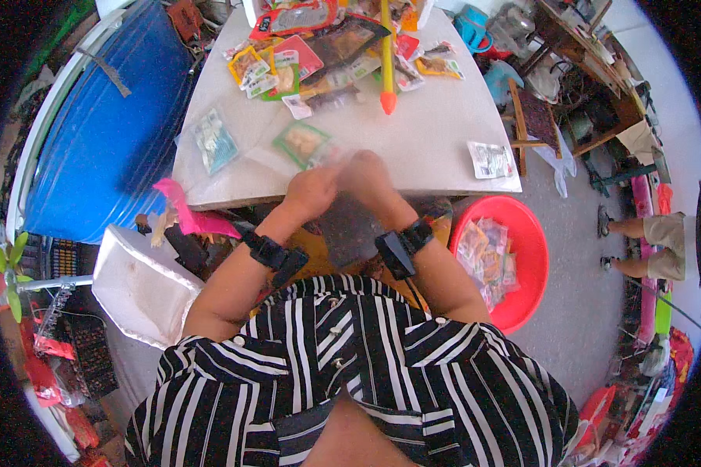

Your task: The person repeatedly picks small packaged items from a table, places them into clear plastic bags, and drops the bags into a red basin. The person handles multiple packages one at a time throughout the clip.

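Note:
Both hands meet over the near edge of a white table [432, 157]. My left hand [313, 190] is curled beside my right hand [369, 175], which is blurred. A clear plastic bag seems to lie at the fingers; whether either hand grips it cannot be told. Just beyond the hands is a green-edged packet [302, 144] with pale contents. Left of it rests a clear bag with a white and teal packet [215, 143]. A white printed packet [490, 159] lies near the right corner. Farther back are piled snack packets [339, 46] and a yellow tube with an orange tip [388, 76].
A red basin [531, 280] of small packets stands on the floor to the right. At the left are a white foam box [143, 286], a pink plastic strip [193, 216] and a large blue container [117, 117]. A person's legs [637, 245] show at far right.

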`<state>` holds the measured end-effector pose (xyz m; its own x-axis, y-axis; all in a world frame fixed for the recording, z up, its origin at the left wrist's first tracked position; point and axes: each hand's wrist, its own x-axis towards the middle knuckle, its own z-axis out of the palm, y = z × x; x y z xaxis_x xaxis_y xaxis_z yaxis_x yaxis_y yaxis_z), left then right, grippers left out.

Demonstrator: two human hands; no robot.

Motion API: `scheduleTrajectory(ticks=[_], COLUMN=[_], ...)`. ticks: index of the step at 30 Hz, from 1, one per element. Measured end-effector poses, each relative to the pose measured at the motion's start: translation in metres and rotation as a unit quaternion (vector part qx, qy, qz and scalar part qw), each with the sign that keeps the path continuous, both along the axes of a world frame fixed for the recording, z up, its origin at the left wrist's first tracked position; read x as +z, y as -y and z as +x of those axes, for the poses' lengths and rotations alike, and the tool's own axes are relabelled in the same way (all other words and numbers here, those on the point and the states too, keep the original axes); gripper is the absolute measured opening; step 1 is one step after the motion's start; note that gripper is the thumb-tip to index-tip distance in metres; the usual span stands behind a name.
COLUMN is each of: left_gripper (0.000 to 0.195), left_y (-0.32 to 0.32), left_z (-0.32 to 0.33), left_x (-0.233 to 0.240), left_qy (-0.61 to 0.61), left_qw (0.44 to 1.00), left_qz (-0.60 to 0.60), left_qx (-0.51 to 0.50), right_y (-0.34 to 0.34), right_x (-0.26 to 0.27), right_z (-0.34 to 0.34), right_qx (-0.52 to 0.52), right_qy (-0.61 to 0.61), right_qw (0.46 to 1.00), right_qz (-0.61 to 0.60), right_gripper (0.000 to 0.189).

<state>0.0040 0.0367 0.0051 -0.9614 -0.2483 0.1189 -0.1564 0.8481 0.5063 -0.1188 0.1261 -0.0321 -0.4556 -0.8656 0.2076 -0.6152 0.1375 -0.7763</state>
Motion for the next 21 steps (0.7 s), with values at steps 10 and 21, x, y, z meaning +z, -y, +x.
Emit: scheduleTrajectory(ticks=[10, 21], left_gripper=[0.035, 0.063], left_y=[0.085, 0.214], left_z=[-0.024, -0.108], left_x=[0.029, 0.023], left_qy=[-0.070, 0.108], left_qw=[0.990, 0.957], left_qz=[-0.028, -0.173], left_qx=[0.115, 0.206], right_y=[-0.013, -0.016], right_x=[-0.001, 0.005], right_z=[-0.029, -0.021], right_qx=[-0.224, -0.192], right_qy=[-0.123, -0.118], right_qw=[0.967, 0.974], right_qz=[-0.004, 0.035], right_gripper=[0.023, 0.019])
